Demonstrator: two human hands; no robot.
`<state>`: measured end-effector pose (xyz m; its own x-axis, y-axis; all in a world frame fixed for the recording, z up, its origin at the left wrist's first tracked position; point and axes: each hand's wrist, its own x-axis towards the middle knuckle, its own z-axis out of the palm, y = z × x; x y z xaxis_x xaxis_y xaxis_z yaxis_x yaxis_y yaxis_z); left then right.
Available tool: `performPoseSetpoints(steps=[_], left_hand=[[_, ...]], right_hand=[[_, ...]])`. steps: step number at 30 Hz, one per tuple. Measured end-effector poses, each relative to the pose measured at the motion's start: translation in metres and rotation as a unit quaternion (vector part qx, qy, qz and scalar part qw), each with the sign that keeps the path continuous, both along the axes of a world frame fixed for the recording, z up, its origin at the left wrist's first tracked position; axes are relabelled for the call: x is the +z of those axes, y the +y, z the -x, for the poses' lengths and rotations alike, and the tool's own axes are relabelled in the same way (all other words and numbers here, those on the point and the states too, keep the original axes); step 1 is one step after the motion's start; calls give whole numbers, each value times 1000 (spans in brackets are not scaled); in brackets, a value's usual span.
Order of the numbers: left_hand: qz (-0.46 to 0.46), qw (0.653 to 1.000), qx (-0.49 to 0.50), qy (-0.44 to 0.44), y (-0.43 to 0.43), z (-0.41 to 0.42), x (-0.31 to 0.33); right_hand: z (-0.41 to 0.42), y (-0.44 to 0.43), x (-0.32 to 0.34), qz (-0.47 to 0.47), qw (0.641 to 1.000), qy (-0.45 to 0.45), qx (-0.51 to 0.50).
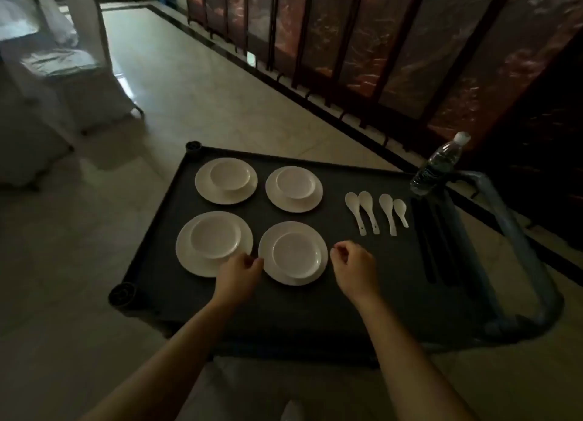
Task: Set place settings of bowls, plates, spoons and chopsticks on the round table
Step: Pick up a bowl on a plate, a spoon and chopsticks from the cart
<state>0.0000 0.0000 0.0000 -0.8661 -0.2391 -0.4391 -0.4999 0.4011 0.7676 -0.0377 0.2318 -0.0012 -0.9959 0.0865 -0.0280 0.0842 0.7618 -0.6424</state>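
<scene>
The only label in sight is on the water bottle (438, 165), a dark band low on its clear body, and its print is too small and dim to read. The bottle has a white cap and stands tilted at the far right corner of the dark cart (315, 310).

Four white plates lie on the cart in two rows, and each carries one white bowl, which looks empty. The far-left plate (205, 190) and far-right plate (277, 199) sit behind the near-left plate (189, 256) and near-right plate (271, 269). Right of them four white spoons (367, 210) lie side by side, handles toward the person. Further right, dark chopsticks (430, 247) lie lengthwise, hard to count against the dark surface.

The left hand (241, 270) has its fingers curled at the gap between the two near plates. It overlaps the rim of the near-left plate, and I cannot tell whether it grips either rim. The right hand (353, 263) is curled just beside the right rim of the near-right plate, with nothing held in it.
</scene>
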Motion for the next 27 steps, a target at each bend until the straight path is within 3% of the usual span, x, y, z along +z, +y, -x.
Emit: performPoseSetpoints(steps=[6,11,19,27], left_hand=[[-47,988,136,-49,23,16,-29],[-39,976,211,-49,33,28,-42],[-12,972,233,-34,47,39,-55],[0,974,227,-10,52,40,-56]], right_hand=[[49,13,-34,1,990,-137,15],[77,16,-52,-7,985,-165,49],[94,15,-73,7,977,-198,84],[91,20,-73,16,983,-170,66]])
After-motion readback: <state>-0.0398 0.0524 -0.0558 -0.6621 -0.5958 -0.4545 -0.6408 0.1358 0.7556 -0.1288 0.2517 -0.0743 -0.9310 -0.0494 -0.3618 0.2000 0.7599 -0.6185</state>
